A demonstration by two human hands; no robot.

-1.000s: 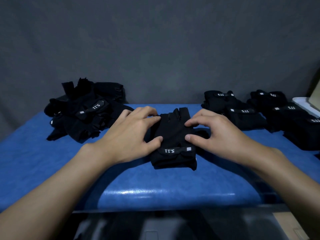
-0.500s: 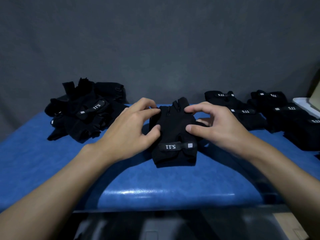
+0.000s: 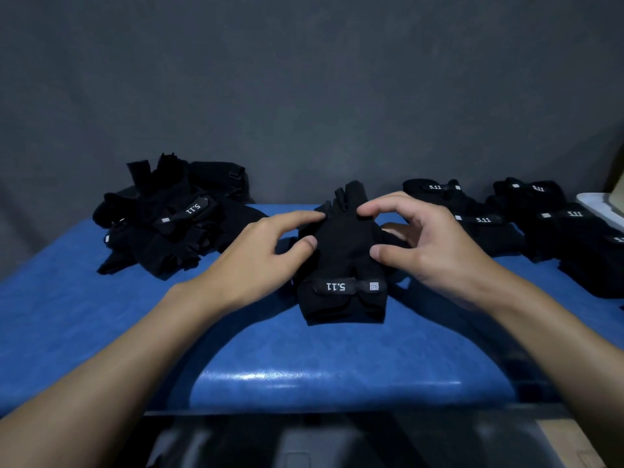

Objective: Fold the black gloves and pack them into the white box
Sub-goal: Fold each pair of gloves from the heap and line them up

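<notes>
We hold 1 black glove [image 3: 341, 261] between 2 hands at the middle of the blue counter [image 3: 304, 359]. The fingers [image 3: 293, 219] of our left hand [image 3: 256, 261] and right hand [image 3: 432, 251] are clamped on its 2 sides, thumbs pressed into the fabric. Its cuff rests on the counter nearer us than the fingers, and its tips rise beyond them. A loose pile of gloves [image 3: 169, 224] lies left of the fingers, folded gloves [image 3: 479, 224] right, with the white box [image 3: 599, 207] farthest right.

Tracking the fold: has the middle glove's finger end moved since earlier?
Yes. The finger end of the glove has lifted, now poking above the far edge of the blue table.
</notes>
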